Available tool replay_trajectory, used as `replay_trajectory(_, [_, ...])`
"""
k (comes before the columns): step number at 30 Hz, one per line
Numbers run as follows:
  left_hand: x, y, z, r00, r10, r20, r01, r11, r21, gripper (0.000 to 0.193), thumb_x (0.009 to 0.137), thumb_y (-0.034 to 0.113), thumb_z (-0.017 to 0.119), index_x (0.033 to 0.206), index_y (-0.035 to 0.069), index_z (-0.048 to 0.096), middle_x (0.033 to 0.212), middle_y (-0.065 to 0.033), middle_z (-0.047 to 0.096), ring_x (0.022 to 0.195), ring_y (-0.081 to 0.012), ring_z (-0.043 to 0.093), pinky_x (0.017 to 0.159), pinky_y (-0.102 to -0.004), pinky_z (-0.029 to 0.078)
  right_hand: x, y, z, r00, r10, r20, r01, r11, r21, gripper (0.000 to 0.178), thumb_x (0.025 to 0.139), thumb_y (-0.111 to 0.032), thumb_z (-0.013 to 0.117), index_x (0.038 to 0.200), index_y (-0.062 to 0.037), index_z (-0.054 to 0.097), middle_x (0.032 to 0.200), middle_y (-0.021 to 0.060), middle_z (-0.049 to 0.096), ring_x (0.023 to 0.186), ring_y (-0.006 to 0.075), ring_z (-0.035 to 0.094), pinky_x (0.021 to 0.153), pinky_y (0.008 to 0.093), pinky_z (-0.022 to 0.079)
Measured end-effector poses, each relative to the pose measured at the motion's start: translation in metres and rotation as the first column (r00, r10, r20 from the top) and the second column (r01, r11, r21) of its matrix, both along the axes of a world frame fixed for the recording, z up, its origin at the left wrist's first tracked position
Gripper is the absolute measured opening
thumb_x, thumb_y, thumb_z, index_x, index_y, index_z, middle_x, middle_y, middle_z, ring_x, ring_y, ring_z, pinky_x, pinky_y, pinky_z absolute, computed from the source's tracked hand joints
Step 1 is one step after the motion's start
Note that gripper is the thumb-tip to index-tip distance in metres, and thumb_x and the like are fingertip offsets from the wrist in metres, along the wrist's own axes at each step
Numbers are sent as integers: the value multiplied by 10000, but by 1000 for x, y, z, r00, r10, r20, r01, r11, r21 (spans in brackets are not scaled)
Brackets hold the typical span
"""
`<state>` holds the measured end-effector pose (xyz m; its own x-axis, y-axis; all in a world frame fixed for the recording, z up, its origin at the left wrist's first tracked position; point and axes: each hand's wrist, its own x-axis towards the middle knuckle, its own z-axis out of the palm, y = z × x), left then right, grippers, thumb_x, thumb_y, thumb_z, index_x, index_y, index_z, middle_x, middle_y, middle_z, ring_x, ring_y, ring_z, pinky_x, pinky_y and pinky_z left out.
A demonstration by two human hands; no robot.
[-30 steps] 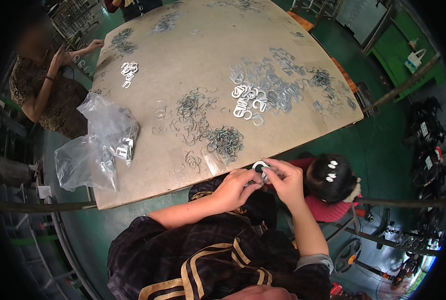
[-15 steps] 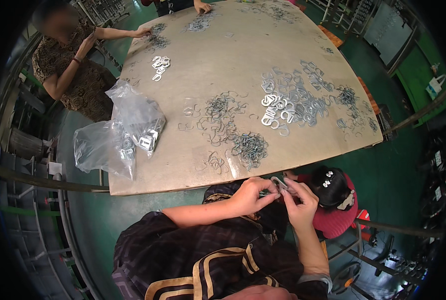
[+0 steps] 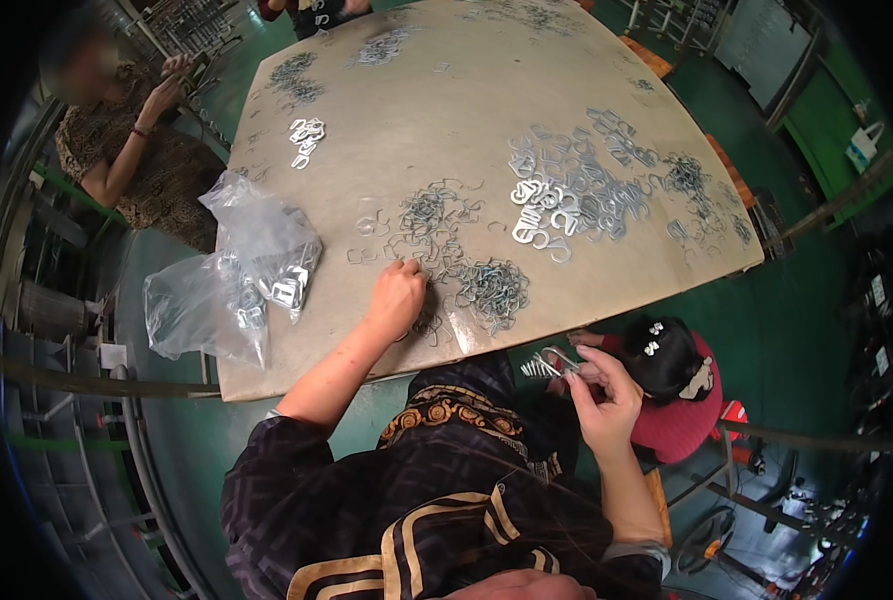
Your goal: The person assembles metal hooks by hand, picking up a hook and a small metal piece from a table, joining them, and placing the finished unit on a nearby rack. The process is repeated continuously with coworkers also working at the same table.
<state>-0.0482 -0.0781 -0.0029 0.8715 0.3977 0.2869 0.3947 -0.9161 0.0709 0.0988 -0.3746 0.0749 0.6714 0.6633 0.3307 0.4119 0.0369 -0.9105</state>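
Over the near left edge of a scatter of small bent wire rings, my left hand rests on the table with its fingers curled down together. Its fingertips and whatever they pinch are hidden. A denser heap of the same wire rings lies just right of it. My right hand is raised beyond the table's near edge, thumb and fingers closed on a bent metal hook. Several thin wire pieces stick out from the hook to the left.
On the table, flat silver metal loops spread at the right. Clear plastic bags of metal parts sit at the left edge. A person in red is low at the right; another person stands at the far left.
My left hand has left my right hand and moved forward and left onto the wire rings. My right hand keeps its hold, slightly shifted. The far-left person's hand has come off the table.
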Motion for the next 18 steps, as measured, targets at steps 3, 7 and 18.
replay_trajectory(3, [3,8,0,999,-12,-40,13,1000,18,79,721,68,586,696,21,644,757,-121,620,714,-301,628,658,-389,520,1,-1,0,999,-32,-21,32,999,12,340,777,97,671,1104,4,647,800,78,670,689,94,641,597,213,494])
replay_trajectory(7, [2,19,21,995,92,36,-86,986,-145,66,724,51,624,761,13,663,743,-128,667,640,-270,659,611,-352,539,3,-3,3,998,-32,-56,33,999,16,370,785,89,672,1141,-5,635,817,65,675,688,77,626,575,198,468])
replay_trajectory(18, [40,-113,119,799,-235,554,587,507,-632,113,705,33,741,788,56,668,887,-59,594,879,-204,564,802,-330,436,2,-2,7,997,-69,47,70,997,-12,399,758,25,709,1143,-44,626,819,72,710,704,155,693,652,266,484])
